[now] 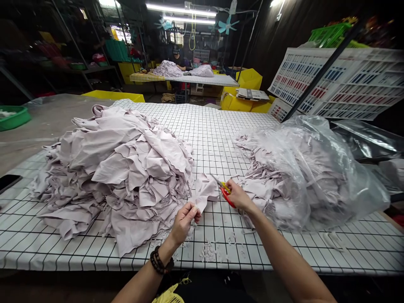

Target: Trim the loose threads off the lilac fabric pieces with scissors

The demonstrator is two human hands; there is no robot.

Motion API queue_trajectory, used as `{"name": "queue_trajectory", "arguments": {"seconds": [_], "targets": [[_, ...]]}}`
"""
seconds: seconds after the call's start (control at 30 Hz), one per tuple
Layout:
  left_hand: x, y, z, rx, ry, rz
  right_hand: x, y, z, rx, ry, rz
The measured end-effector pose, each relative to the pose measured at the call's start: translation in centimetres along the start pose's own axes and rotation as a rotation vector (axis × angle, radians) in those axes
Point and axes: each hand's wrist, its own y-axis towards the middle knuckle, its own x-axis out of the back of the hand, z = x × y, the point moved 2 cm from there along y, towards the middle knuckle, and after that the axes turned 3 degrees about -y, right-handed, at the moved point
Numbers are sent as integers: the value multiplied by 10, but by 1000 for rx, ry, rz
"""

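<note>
My left hand [184, 221] pinches the lower corner of a small pale lilac fabric piece [204, 191] and holds it up over the table. My right hand [237, 195] grips red-and-yellow scissors [224, 190], whose blades point left and touch the upper edge of that piece. A dark bead bracelet [160, 263] circles my left wrist. Just left of my hands rises a big heap of the same lilac fabric pieces [120, 168]. Tiny fabric snippets [211, 250] lie scattered on the grid-patterned table [208, 126] below my hands.
A clear plastic bag [318, 168] stuffed with lilac strips lies right of my hands. A phone [8, 182] rests at the table's left edge, a green basin [12, 118] farther left. White crates [341, 84] lean at back right. A person [178, 59] works at a far table.
</note>
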Motion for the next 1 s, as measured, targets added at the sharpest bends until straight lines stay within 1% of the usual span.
{"name": "queue_trajectory", "arguments": {"seconds": [0.07, 0.13, 0.17, 0.23, 0.27, 0.3, 0.33, 0.37, 0.4, 0.43, 0.47, 0.5, 0.53, 0.57, 0.63, 0.67, 0.73, 0.8, 0.9, 0.93, 1.0], "targets": [[9, -2, -4, -40, 103, -31, -9, 12, -2, 30, -45, 20], [18, -5, -14, -70, 341, -98, -13, 17, -3, 60, -74, 10], [21, -7, -21, -93, 495, -164, -13, 17, -2, 71, -80, -5], [23, -14, -38, -170, 779, -345, -8, 13, 3, 90, -76, -39], [19, -18, -46, -219, 866, -423, -4, 8, 7, 100, -70, -54], [14, -21, -52, -258, 893, -457, 1, 2, 12, 115, -58, -67], [5, -22, -55, -263, 861, -423, 5, -6, 19, 134, -42, -79], [-5, -21, -55, -216, 778, -319, 8, -14, 26, 157, -28, -90], [-17, -19, -50, -118, 650, -170, 10, -23, 34, 184, -16, -101], [-29, -15, -42, 10, 488, -17, 10, -32, 41, 207, -15, -110], [-41, -10, -33, 136, 312, 97, 10, -41, 46, 227, -21, -120], [-51, -5, -23, 238, 144, 148, 8, -50, 51, 241, -34, -129], [-58, 1, -13, 303, -8, 135, 6, -57, 54, 248, -50, -137], [-63, 7, -4, 334, -133, 76, 2, -65, 56, 251, -62, -144], [-67, 18, 10, 344, -275, -56, -4, -77, 56, 251, -68, -144], [-67, 21, 14, 350, -302, -89, -6, -82, 54, 249, -58, -129], [-65, 23, 18, 364, -293, -92, -9, -87, 49, 227, 6, -56], [-61, 21, 17, 342, -232, -73, -7, -86, 42, 173, 133, 11], [-55, 19, 12, 275, -143, -54, -1, -74, 31, 83, 313, -8], [-53, 19, 11, 260, -123, -49, -2, -68, 29, 74, 355, -16], [-50, 18, 8, 244, -94, -43, -7, -58, 27, 93, 427, 17]]}}
